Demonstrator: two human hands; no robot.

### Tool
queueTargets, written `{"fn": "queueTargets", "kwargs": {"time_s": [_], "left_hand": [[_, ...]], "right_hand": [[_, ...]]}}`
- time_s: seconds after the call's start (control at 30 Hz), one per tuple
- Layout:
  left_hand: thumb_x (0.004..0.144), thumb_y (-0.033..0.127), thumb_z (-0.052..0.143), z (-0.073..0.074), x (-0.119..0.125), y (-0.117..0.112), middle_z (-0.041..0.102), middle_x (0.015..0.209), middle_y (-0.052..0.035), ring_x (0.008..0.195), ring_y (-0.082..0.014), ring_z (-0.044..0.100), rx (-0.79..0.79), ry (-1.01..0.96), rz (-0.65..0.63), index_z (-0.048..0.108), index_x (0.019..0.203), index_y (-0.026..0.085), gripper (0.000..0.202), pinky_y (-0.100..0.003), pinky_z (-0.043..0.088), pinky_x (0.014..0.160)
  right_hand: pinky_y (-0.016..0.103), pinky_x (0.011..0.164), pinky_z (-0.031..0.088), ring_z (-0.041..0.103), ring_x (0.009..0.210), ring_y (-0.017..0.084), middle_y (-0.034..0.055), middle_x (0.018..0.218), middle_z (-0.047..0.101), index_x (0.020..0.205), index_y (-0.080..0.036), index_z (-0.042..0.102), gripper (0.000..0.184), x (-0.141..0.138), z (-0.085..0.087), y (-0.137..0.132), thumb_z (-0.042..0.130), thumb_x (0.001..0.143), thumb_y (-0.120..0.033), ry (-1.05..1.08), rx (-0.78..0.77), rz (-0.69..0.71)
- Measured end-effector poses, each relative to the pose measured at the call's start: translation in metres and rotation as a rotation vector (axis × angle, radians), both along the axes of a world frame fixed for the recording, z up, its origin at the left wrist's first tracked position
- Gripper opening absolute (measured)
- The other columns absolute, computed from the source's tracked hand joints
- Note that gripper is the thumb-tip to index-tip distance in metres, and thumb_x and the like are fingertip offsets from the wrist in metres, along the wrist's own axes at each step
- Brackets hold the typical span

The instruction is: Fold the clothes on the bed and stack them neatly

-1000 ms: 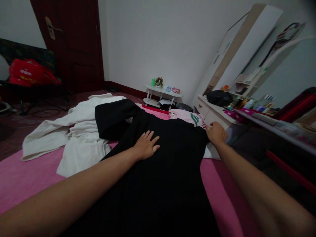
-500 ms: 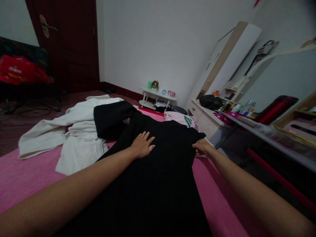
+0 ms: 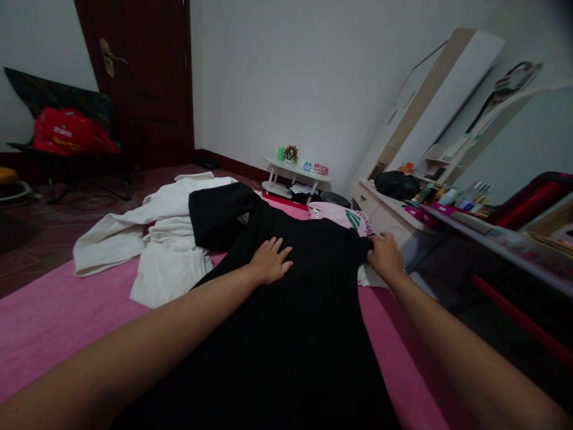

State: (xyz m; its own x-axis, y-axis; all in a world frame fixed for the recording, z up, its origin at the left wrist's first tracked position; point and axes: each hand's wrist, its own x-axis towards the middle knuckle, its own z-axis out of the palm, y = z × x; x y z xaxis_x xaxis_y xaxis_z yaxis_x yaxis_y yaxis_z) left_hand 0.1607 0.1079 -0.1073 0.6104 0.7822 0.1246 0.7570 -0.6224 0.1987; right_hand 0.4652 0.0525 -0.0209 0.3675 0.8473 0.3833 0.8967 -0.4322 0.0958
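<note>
black garment (image 3: 286,322) lies spread lengthwise on the pink bed cover (image 3: 58,322), one sleeve angled out to the left over a crumpled white garment (image 3: 165,239). left hand (image 3: 270,261) rests flat on the chest of the black cloth, palm down, fingers spread. right hand (image 3: 384,255) sits at the garment's right edge near the shoulder, fingers curled and pinching the fabric there. just past that hand, a pink shirt (image 3: 344,216) with green print pokes out from under the black cloth. beyond the bed, a low white table (image 3: 298,170) carries a small potted plant and a few small items on top, papers on its lower shelf. dresser (image 3: 389,215) to the right holds a black bag (image 3: 396,184), zipped or folded, contents not visible, with bottles and boxes crowded beside it. red bag (image 3: 67,131) rests on a dark chair by the door (image 3: 143,77); its contents cannot be told.
</note>
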Motion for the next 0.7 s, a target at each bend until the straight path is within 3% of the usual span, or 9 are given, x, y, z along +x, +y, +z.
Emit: {"fn": "queueTargets", "kwargs": {"time_s": [0.07,0.17,0.23,0.37,0.47,0.57,0.7], "left_hand": [[0.094,0.054,0.029,0.001,-0.001,-0.001,0.025,0.155,-0.0094,0.143,-0.0314,0.019,-0.011,-0.004,0.009,0.038,0.145,0.023,0.061,-0.047,0.017,0.115],[0.094,0.054,0.03,0.002,-0.001,-0.003,0.025,0.155,-0.009,0.143,-0.0315,0.019,-0.02,-0.005,0.012,0.037,0.145,0.023,0.061,-0.047,0.016,0.115],[0.094,0.054,0.029,0.003,0.001,-0.004,0.025,0.155,-0.0091,0.143,-0.0312,0.019,-0.019,0.006,0.014,0.037,0.146,0.023,0.061,-0.046,0.016,0.115],[0.095,0.053,0.026,0.006,-0.001,-0.008,0.023,0.156,-0.0107,0.143,-0.0311,0.018,-0.027,0.021,0.024,0.035,0.146,0.022,0.061,-0.047,0.016,0.115],[0.094,0.056,0.028,0.012,-0.014,-0.017,0.016,0.157,-0.014,0.144,-0.033,0.012,-0.127,0.051,-0.051,0.03,0.148,0.02,0.065,-0.049,0.015,0.115],[0.092,0.057,0.033,0.019,-0.037,-0.04,0.009,0.158,-0.0121,0.145,-0.0325,0.005,-0.236,0.079,-0.175,0.025,0.15,0.024,0.067,-0.053,0.014,0.114],[0.092,0.05,0.04,0.037,-0.067,-0.078,0.009,0.157,-0.012,0.145,-0.0312,0.005,-0.326,0.062,-0.278,0.028,0.149,0.022,0.064,-0.054,0.016,0.114]], "right_hand": [[0.037,0.082,0.046,0.055,0.111,0.03,0.0176,0.124,0.053,0.124,-0.017,0.053,0.039,-0.021,-0.006,-0.018,0.046,0.088,-0.031,-0.032,0.059,0.041],[0.044,0.081,0.046,0.062,0.098,0.034,0.0173,0.105,0.063,0.123,-0.016,0.05,0.056,-0.049,-0.012,-0.044,0.04,0.088,-0.059,0.133,-0.137,0.024],[0.044,0.08,0.047,0.063,0.097,0.035,0.0176,0.104,0.064,0.126,-0.014,0.046,0.068,-0.061,-0.023,-0.06,0.043,0.083,-0.067,0.295,-0.253,0.042],[0.037,0.09,0.046,0.06,0.108,0.028,0.0157,0.121,0.06,0.139,-0.013,0.032,0.071,-0.06,-0.055,-0.079,0.058,0.08,-0.043,0.534,-0.141,0.3],[0.034,0.098,0.042,0.055,0.117,0.024,0.0097,0.125,0.06,0.127,-0.018,0.048,0.052,-0.042,-0.064,-0.085,0.058,0.077,-0.033,0.644,-0.038,0.471],[0.035,0.094,0.045,0.059,0.112,0.024,0.0061,0.116,0.065,0.109,-0.023,0.06,0.034,-0.031,-0.054,-0.087,0.059,0.076,-0.029,0.612,-0.162,0.464],[0.04,0.078,0.049,0.064,0.095,0.031,0.0094,0.098,0.068,0.095,-0.026,0.07,0.022,-0.063,-0.017,-0.082,0.065,0.074,-0.022,0.139,-0.447,0.25]]}}
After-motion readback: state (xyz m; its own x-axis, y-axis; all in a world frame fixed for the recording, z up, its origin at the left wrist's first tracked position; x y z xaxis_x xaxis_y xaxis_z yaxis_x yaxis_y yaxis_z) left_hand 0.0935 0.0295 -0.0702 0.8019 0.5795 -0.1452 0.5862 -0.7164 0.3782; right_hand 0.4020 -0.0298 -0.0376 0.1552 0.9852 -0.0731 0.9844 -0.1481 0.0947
